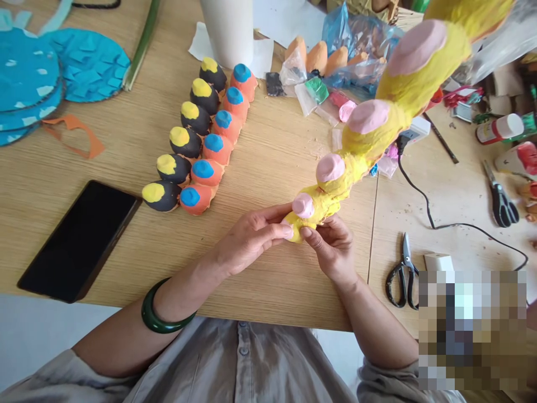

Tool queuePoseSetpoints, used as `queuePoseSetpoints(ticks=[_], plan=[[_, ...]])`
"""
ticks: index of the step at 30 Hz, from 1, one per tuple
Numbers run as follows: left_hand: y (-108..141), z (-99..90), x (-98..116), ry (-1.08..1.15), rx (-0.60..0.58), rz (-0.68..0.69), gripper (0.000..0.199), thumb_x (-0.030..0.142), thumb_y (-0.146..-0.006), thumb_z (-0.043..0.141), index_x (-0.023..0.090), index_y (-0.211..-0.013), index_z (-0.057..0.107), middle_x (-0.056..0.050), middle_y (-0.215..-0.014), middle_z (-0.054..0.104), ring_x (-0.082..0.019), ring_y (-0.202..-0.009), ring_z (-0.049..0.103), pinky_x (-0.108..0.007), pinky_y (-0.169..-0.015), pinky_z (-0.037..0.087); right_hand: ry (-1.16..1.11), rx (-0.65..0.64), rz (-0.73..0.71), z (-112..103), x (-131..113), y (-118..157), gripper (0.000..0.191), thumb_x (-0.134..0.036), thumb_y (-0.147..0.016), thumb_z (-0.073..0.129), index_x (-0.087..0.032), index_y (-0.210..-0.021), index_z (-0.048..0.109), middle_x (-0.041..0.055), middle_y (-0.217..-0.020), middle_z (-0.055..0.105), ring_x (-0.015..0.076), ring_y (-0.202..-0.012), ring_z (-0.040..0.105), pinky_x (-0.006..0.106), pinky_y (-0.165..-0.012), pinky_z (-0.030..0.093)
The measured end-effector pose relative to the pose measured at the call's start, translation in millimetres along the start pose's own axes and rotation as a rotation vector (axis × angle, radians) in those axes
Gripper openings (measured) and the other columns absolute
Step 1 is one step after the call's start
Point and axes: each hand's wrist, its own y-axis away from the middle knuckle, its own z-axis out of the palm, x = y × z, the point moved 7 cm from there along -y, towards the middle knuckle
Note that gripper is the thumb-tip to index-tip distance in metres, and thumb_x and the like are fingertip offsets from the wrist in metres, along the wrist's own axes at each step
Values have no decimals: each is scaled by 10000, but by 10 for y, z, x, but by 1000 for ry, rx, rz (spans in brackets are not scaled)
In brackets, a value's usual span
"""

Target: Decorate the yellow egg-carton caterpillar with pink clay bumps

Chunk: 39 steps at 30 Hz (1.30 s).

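Observation:
A long yellow clay-covered craft piece (356,151) runs from the top right down to my hands, with pink clay discs on its row of bumps. Its narrow near end is gripped from the left by my left hand (255,235), thumb and fingers closed on the tip. My right hand (331,243) pinches the same end from the right, thumb on the yellow clay and fingers partly hidden behind. To the left lie an egg-carton strip of orange bumps with blue caps (215,143) and one of black bumps with yellow caps (184,137).
A black phone (81,240) lies at the left, near blue paper shapes (84,64). A white cylinder (229,33) stands at the back. Clay packets (316,89), a black cable (428,207), scissors (405,274) and more scissors (501,198) lie to the right.

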Motion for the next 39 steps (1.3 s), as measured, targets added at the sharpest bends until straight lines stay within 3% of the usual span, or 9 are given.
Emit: queuePoseSetpoints(ticks=[5, 12, 15, 21, 26, 31, 37, 39], plan=[[-22, -45, 19, 33, 86, -6, 352, 231, -884, 759, 243, -1231, 818, -49, -1201, 792, -209, -1121, 679, -324, -1008, 534, -72, -16, 28, -5, 48, -32, 117, -310, -902, 845, -321, -1004, 790, -23, -986, 796, 151, -910, 755, 303, -840, 644], [-6, -121, 27, 113, 161, 38, 332, 382, -903, 788, 263, -1206, 850, -73, -1219, 819, -271, -1200, 709, -372, -1035, 561, -248, 35, 193, -67, 154, -95, 223, -407, -812, 921, -347, -991, 801, -33, -940, 818, 167, -860, 753, 339, -846, 644], [-17, -128, 22, 50, 134, 57, 401, 403, -906, 800, 273, -1285, 818, -85, -1324, 790, -299, -1293, 670, -371, -1047, 554, -352, 19, 260, -77, 170, -133, 243, -387, -807, 922, -346, -1013, 800, -48, -940, 821, 151, -824, 747, 311, -817, 642], [-40, -61, -37, 134, 47, 45, 414, 368, -904, 828, 286, -1309, 802, -67, -1211, 801, -185, -1007, 707, -276, -849, 610, -428, -12, 349, -109, 227, -163, 340, -404, -780, 918, -338, -1080, 772, -52, -1003, 803, 157, -836, 744, 305, -759, 645], [-38, 53, -52, 209, -1, -2, 394, 380, -816, 916, 248, -1178, 838, -64, -1122, 772, -162, -946, 686, -251, -769, 640, -404, -35, 405, -80, 279, -137, 379, -403, -743, 927, -321, -1072, 757, -31, -1022, 800, 176, -872, 743, 324, -804, 639], [-35, 74, -28, 167, -15, 4, 408, 377, -792, 933, 219, -1151, 822, -58, -1072, 761, -153, -918, 680, -244, -756, 634, -404, -41, 394, -47, 263, -139, 373, -386, -727, 933, -317, -1054, 767, -40, -966, 801, 160, -802, 729, 303, -756, 628], [-22, 20, -46, 127, 56, 5, 449, 341, -767, 942, 201, -1164, 783, -64, -1075, 774, -173, -916, 689, -266, -730, 631, -331, -61, 383, -56, 265, -139, 388, -422, -744, 910, -316, -1082, 753, -16, -980, 797, 188, -839, 732, 347, -774, 637], [-17, 49, -33, 116, 22, 19, 445, 379, -788, 927, 207, -1171, 780, -64, -1087, 770, -182, -945, 690, -275, -749, 637, -342, -68, 367, -53, 240, -138, 374, -423, -738, 918, -318, -1060, 759, -23, -964, 797, 176, -821, 728, 327, -754, 632]])
